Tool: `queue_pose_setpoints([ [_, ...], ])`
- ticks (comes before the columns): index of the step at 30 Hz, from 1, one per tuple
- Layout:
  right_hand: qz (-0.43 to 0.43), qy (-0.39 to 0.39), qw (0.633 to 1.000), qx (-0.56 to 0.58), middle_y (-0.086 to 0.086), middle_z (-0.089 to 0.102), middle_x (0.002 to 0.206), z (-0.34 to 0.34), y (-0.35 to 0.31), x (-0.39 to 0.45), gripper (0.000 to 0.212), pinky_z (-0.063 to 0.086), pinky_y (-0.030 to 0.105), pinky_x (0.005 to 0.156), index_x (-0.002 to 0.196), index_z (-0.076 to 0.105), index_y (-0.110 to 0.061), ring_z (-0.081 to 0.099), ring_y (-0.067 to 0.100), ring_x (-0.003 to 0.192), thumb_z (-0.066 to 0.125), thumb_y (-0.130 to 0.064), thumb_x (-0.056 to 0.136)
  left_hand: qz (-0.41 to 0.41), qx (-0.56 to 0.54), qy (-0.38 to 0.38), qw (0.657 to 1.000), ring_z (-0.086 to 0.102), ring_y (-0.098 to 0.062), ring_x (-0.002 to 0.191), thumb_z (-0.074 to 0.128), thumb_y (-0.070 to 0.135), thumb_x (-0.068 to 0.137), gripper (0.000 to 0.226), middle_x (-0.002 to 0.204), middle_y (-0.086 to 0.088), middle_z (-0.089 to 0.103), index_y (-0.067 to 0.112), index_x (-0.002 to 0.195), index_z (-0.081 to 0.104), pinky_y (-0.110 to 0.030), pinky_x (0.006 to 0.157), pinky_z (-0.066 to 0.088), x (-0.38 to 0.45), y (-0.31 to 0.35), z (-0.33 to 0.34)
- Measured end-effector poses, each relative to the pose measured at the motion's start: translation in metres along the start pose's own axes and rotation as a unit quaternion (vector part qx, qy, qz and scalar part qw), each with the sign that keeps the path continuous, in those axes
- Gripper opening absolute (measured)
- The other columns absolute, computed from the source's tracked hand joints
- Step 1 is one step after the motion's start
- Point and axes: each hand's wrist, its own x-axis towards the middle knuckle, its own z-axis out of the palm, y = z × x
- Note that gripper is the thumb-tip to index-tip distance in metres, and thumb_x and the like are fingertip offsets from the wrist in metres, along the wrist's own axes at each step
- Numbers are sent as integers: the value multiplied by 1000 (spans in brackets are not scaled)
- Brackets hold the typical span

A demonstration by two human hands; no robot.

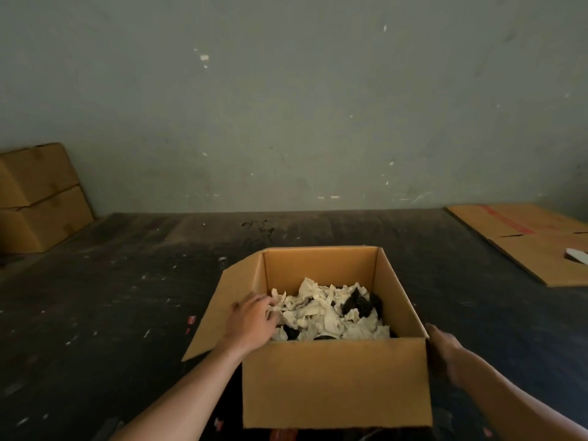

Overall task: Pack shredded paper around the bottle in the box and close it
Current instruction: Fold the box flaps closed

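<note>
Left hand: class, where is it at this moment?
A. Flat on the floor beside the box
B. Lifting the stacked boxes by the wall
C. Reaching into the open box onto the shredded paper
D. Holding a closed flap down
C: the left hand reaches over the open box wall, fingers on the shredded paper.

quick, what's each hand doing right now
left hand: open, fingers in the shredded paper
right hand: against the box, grip cannot be told
</note>
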Motion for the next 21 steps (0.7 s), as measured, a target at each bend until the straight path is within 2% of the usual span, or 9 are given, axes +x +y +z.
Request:
queue_pose_setpoints([
  [2,47,-32,996,73,27,62,111,1,18,-12,48,50,52,91,113,60,-2,60,42,100,53,-46,96,-15,-30,-25,999,31,-13,142,48,38,98,33,147,8,46,32,129,56,-42,115,25,-12,-7,-1],
  [5,61,-44,986,149,26,63,111,3,31,-33,41,54,59,84,108,60,-6,63,45,99,62,-43,92,-21,-37,-26,999,23,-17,146,45,40,98,43,156,5,34,30,141,44,-45,117,24,-27,-13,0],
  [7,60,-5,982,180,24,63,111,2,35,-43,36,56,57,82,113,58,-7,65,42,97,64,-36,92,-66,-49,-15,997,22,-21,146,45,42,98,54,159,3,27,29,149,32,-50,116,24,-35,-16,0],
  [10,47,127,961,239,22,58,121,-3,35,-52,48,54,49,87,131,49,-9,62,37,101,68,-23,89,-153,-71,-29,985,22,-27,145,45,46,95,66,161,-1,21,27,153,18,-55,113,25,-44,-21,0],
  [12,10,223,925,306,18,46,140,-7,28,-62,64,48,43,92,142,38,-19,54,35,117,69,-13,86,-198,-86,-55,975,18,-32,146,42,50,95,70,162,-2,15,29,154,11,-59,114,20,-48,-22,1],
  [14,-47,280,883,374,13,39,149,-10,15,-72,76,44,41,88,148,31,-30,49,32,125,68,-9,85,-227,-92,-67,967,14,-35,147,40,52,95,72,163,-2,11,30,155,7,-62,115,12,-50,-19,3],
  [17,-120,296,849,422,13,43,147,-13,-5,-88,86,48,38,83,152,19,-39,55,25,114,68,-13,87,-247,-99,-59,962,15,-36,146,41,51,95,72,163,-3,10,31,154,5,-64,114,10,-54,-13,4],
  [19,-153,297,845,417,10,47,143,-11,-17,-99,80,47,34,80,153,19,-37,55,20,104,66,-20,91,-249,-106,-43,962,15,-36,146,42,55,94,71,162,-3,13,32,152,9,-65,114,7,-59,-11,4],
  [21,-216,266,855,390,2,54,133,-4,-27,-110,59,46,30,76,147,37,-29,58,15,100,62,-27,94,-251,-131,-32,959,10,-33,147,42,58,93,71,162,-1,13,33,153,13,-64,114,3,-63,-11,5],
])
